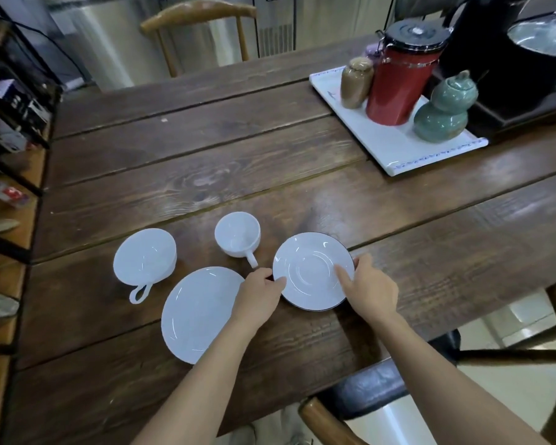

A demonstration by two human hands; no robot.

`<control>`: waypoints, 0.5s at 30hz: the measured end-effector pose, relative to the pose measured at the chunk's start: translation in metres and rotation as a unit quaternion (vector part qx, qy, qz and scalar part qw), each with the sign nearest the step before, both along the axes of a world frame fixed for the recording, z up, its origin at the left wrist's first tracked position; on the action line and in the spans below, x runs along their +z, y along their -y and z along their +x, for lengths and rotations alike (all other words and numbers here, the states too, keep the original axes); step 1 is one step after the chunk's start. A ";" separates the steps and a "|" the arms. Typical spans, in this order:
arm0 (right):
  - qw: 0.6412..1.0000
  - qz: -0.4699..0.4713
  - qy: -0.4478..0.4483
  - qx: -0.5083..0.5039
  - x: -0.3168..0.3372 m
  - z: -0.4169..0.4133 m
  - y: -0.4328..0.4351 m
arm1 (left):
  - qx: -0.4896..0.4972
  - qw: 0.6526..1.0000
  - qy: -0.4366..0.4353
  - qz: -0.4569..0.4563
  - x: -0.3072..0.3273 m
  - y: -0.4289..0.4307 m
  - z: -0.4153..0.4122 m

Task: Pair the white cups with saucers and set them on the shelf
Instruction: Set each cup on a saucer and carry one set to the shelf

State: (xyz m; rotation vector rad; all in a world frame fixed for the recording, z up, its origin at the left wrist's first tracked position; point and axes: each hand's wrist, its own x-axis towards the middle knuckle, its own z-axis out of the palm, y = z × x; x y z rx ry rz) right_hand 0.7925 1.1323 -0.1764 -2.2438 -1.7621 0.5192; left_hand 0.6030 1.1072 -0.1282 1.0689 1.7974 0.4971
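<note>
The dark plank table (pixel 206 149) carried all four pieces of crockery on its near edge, with a metal-framed shelf (pixel 10 175) standing along its left side and a white tray (pixel 395 149) of jars — a red canister (pixel 398 81) among them — well off to the far right. Nothing was paired yet: the wide cup (pixel 145 256) and the small cup (pixel 237 234) both sat on bare wood, and the plain saucer (pixel 199 313) lay empty beside the wide cup. The left hand (pixel 260 293) and the right hand (pixel 371 287) pinched opposite rims of the dark-rimmed saucer (pixel 313 271), thumbs on top and fingers curled at the edge — whether it was lifted or resting, I could not tell. By my reading the job had barely begun; both pairings and both trips to the shelf remained.
</note>
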 end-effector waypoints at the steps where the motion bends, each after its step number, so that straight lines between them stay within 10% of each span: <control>1: 1.000 0.019 0.004 -0.008 0.005 0.001 -0.001 | -0.030 0.999 -0.027 0.001 0.005 -0.001 -0.003; 8: 0.986 0.118 -0.090 0.072 0.049 -0.023 -0.036 | 0.055 0.973 -0.140 0.176 0.041 -0.002 -0.038; 15: 0.975 0.047 -0.123 0.177 0.061 -0.080 -0.055 | 0.075 0.972 -0.075 0.211 0.024 -0.017 -0.087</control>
